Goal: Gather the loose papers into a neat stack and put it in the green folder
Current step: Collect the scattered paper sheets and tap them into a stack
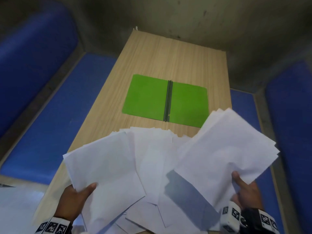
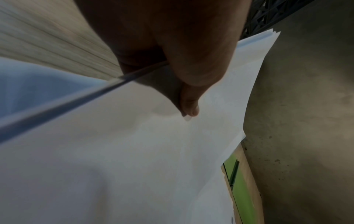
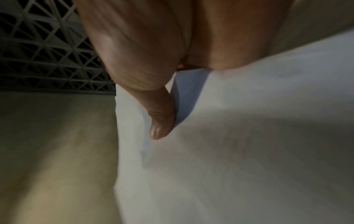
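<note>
The green folder [image 1: 166, 99] lies open and flat on the wooden table [image 1: 168, 56], its dark spine in the middle. In front of it white papers [image 1: 152, 166] are spread loosely over the near table. My left hand [image 1: 79, 195] pinches a bundle of sheets [image 1: 104, 162] at its lower corner, thumb on top. My right hand [image 1: 243, 186] pinches a second, lifted bundle [image 1: 228, 146] at its near edge. In the left wrist view the thumb [image 2: 189, 109] presses on the paper [image 2: 134, 151], and a strip of the folder [image 2: 239, 181] shows. The right wrist view has the thumb [image 3: 161, 125] on white paper [image 3: 239, 144].
Blue padded benches [image 1: 42, 124] run along both sides of the table, the right one [image 1: 290, 132] close to my right hand. A grey concrete wall [image 1: 185, 17] stands behind the table's far end. Bare wood lies between the folder and the far edge.
</note>
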